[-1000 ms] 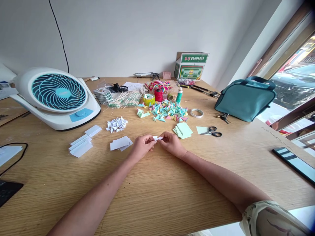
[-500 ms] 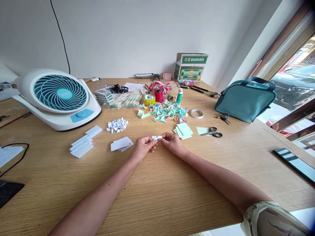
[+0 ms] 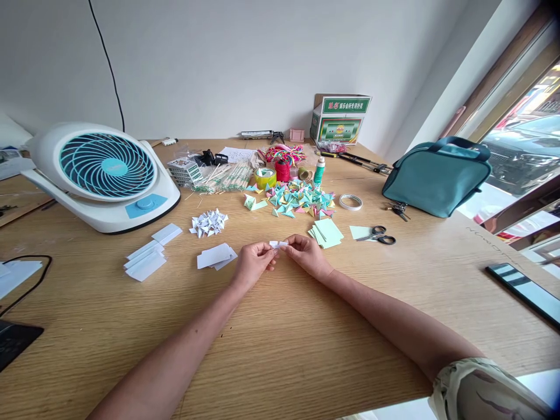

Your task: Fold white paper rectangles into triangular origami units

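A small folded piece of white paper (image 3: 279, 244) is pinched between both hands above the middle of the table. My left hand (image 3: 255, 264) is closed on its left end, thumb and forefinger together. On the right end, my right hand (image 3: 307, 255) grips with thumb and fingertips. The fingers cover part of the paper's lower edge. Left of my hands lie flat white paper slips (image 3: 214, 255), and behind those a pile of folded white paper pieces (image 3: 209, 223). Pale green paper squares (image 3: 327, 233) lie just beyond my right hand.
A fan (image 3: 109, 175) stands at the left. Colourful folded paper pieces (image 3: 301, 199) are heaped at the centre back. To the right are scissors (image 3: 377, 235), a tape roll (image 3: 350, 202), keys (image 3: 398, 210), a teal bag (image 3: 437, 178) and a phone (image 3: 525, 291). More white slips (image 3: 146, 261) lie left.
Both hands stay in nearly the same place, still pinching the white paper. The fingers have shifted only slightly; the things on the table have not moved.
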